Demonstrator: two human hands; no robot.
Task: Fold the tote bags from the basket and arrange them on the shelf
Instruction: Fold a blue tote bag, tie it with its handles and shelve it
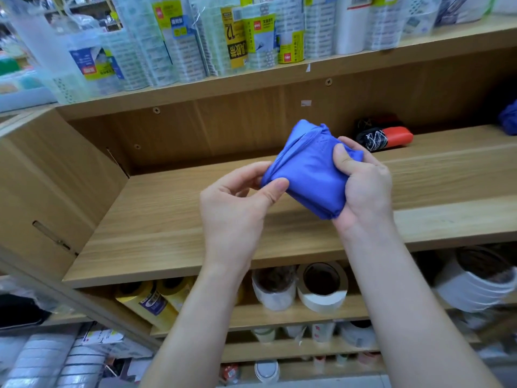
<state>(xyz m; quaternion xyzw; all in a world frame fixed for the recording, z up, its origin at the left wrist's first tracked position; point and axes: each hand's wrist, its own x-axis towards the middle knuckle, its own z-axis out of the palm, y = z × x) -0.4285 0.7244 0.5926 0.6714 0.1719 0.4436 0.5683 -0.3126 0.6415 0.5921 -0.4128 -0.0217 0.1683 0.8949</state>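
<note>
A blue tote bag (305, 169), folded into a small bundle, is held above the wooden shelf (173, 219). My left hand (237, 203) pinches its left edge between thumb and fingers. My right hand (363, 183) grips its right side, thumb pressed on top. A folded black, white and red bag (383, 138) lies at the back of the same shelf. Another blue piece of fabric (509, 119) shows at the far right edge. The basket is out of view.
The shelf above holds wrapped stacks of tape rolls (260, 37) and a plastic basket (70, 68). Below are yellow rolls (151, 301) and white tape rolls (321, 289). A wooden side panel (50, 186) closes the shelf on the left.
</note>
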